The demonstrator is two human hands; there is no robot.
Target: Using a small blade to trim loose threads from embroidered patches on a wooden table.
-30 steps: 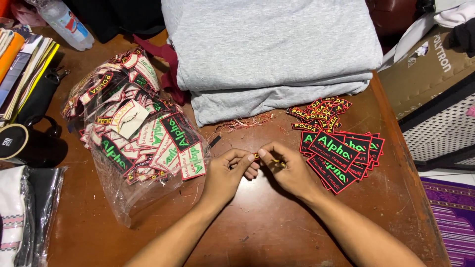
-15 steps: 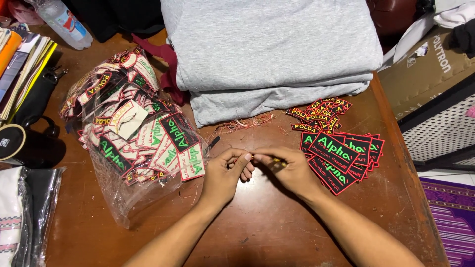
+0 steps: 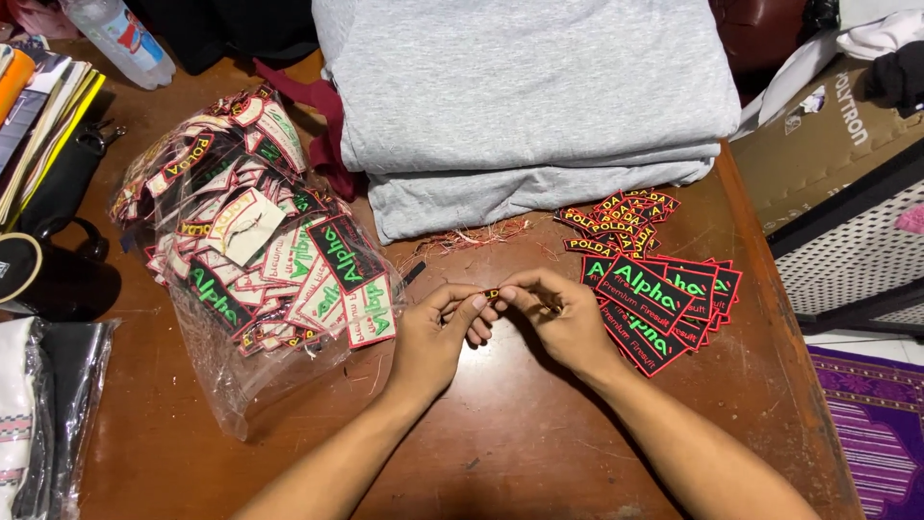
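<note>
My left hand point(image 3: 435, 332) and my right hand point(image 3: 558, 318) meet over the middle of the brown wooden table point(image 3: 500, 443), pinching one small black embroidered patch point(image 3: 492, 293) between thumbs and fingertips. Most of that patch is hidden by my fingers. Right of my right hand lies a fanned pile of large black patches with green lettering and red edges point(image 3: 664, 299). Behind it sits a heap of small black patches with yellow lettering point(image 3: 616, 217). A clear plastic bag full of mixed patches point(image 3: 260, 260) rests to the left of my left hand.
A folded grey cloth stack point(image 3: 529, 96) fills the back of the table, with loose red thread trimmings point(image 3: 472, 236) in front of it. A plastic bottle point(image 3: 120, 39), books point(image 3: 38, 106) and a black mug point(image 3: 38, 279) sit at the left. A cardboard box point(image 3: 828, 135) stands beyond the right edge.
My hands have stayed in the same place; only the fingers shift slightly around the small patch. Nothing else has moved.
</note>
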